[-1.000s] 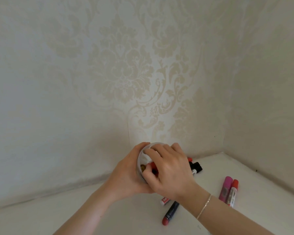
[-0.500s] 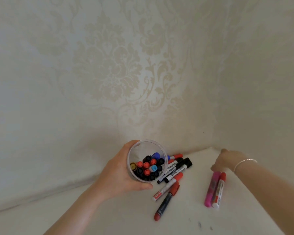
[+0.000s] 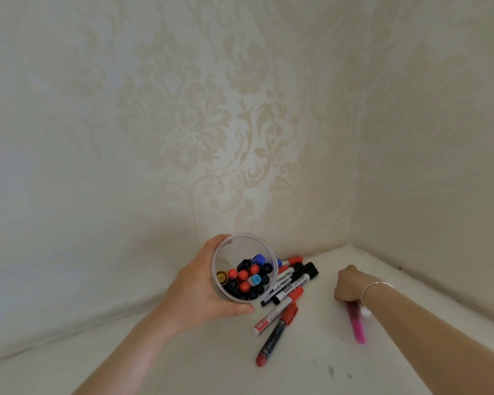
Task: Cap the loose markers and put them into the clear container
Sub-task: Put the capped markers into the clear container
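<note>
Apparently pink marker (image 3: 357, 326) under right hand (image 3: 350, 285), container (image 3: 244, 246) in left hand (image 3: 203, 289).

We face a corner of cream damask wallpaper (image 3: 188, 129) above a white counter (image 3: 211, 366) with dark smudges (image 3: 331, 372).

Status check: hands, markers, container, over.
Left hand grips clear container, capped markers inside. Right hand closed on pink marker, lifting end. Loose markers piled beside container. Nothing in the way.
</note>
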Demonstrator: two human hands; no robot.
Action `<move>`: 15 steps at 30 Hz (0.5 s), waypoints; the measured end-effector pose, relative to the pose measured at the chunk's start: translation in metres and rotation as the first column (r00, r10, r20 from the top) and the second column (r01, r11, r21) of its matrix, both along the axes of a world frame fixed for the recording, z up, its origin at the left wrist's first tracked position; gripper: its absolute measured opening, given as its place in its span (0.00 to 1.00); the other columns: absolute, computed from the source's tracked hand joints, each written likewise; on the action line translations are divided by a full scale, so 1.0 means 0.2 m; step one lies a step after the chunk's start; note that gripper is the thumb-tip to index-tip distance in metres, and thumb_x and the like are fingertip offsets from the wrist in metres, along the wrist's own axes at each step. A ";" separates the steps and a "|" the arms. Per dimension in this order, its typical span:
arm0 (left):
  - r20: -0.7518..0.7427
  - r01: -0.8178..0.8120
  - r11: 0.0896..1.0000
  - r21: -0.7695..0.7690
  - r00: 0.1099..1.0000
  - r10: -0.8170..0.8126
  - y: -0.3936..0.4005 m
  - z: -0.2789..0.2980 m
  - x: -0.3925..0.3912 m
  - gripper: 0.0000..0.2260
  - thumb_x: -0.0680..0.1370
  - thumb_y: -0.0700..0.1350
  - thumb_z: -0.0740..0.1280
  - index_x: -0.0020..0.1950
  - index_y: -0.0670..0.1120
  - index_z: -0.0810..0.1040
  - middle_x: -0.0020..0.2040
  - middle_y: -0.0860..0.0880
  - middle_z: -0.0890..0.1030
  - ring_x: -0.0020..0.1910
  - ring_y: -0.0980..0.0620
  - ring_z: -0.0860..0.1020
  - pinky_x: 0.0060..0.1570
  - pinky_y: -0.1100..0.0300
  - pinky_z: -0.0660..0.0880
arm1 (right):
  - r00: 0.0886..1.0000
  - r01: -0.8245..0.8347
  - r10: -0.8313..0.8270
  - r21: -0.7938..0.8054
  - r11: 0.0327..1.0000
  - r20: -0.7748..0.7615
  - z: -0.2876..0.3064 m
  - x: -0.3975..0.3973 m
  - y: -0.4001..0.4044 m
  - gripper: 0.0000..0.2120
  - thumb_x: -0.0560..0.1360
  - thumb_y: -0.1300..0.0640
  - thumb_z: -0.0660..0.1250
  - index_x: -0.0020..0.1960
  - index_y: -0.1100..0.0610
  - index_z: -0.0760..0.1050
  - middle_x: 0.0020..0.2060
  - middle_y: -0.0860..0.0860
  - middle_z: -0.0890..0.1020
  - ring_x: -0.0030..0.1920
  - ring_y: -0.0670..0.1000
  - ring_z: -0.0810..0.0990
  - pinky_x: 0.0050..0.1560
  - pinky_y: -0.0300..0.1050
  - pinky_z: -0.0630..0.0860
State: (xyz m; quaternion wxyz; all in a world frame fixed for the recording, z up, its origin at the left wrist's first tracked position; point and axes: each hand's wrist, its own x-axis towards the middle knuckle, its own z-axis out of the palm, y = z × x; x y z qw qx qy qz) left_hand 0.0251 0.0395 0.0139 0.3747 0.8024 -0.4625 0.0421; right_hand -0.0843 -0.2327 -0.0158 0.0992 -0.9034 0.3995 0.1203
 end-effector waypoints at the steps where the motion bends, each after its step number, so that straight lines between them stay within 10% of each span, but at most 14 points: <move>1: 0.002 -0.001 1.000 0.002 1.000 0.001 0.00 0.00 0.00 0.50 0.51 0.65 0.78 0.67 0.70 0.55 0.64 0.75 0.64 0.64 0.67 0.68 0.62 0.66 0.70 | 0.993 0.021 -0.027 0.055 0.998 0.119 0.00 0.01 -0.01 0.15 0.78 0.59 0.55 0.64 0.62 0.65 0.57 0.58 0.72 0.63 0.56 0.73 0.55 0.42 0.69; 3: 0.001 -0.001 1.000 0.003 1.000 0.001 0.00 0.00 -0.01 0.51 0.51 0.65 0.79 0.68 0.68 0.55 0.64 0.74 0.64 0.65 0.66 0.68 0.62 0.65 0.70 | 0.864 0.062 -0.142 0.177 0.982 0.483 0.06 0.05 0.02 0.14 0.76 0.59 0.61 0.59 0.63 0.65 0.55 0.59 0.74 0.53 0.57 0.73 0.47 0.43 0.67; 5: -0.002 -0.007 1.000 0.005 1.000 0.007 -0.01 0.00 -0.01 0.51 0.51 0.65 0.78 0.69 0.67 0.56 0.64 0.74 0.64 0.65 0.66 0.68 0.63 0.63 0.71 | 0.520 -0.013 -0.283 0.339 0.941 0.806 0.21 0.09 0.11 0.10 0.74 0.58 0.62 0.53 0.60 0.67 0.41 0.55 0.76 0.43 0.55 0.73 0.44 0.46 0.68; 8: 0.001 -0.008 1.000 0.011 1.000 0.007 -0.01 0.00 -0.01 0.51 0.51 0.65 0.79 0.69 0.67 0.56 0.64 0.74 0.64 0.64 0.66 0.68 0.62 0.64 0.71 | 0.096 -0.379 -0.375 0.382 0.843 0.922 0.49 0.08 0.36 0.01 0.73 0.60 0.62 0.42 0.57 0.71 0.29 0.52 0.73 0.31 0.51 0.71 0.36 0.47 0.70; 15: -0.016 0.004 1.000 0.010 1.000 -0.004 -0.02 0.02 -0.01 0.51 0.52 0.63 0.80 0.69 0.66 0.57 0.64 0.70 0.68 0.63 0.66 0.71 0.61 0.63 0.72 | -0.144 -0.442 -0.096 0.023 0.897 0.985 0.61 0.07 0.70 0.04 0.67 0.57 0.61 0.41 0.56 0.70 0.27 0.50 0.71 0.29 0.51 0.70 0.34 0.54 0.74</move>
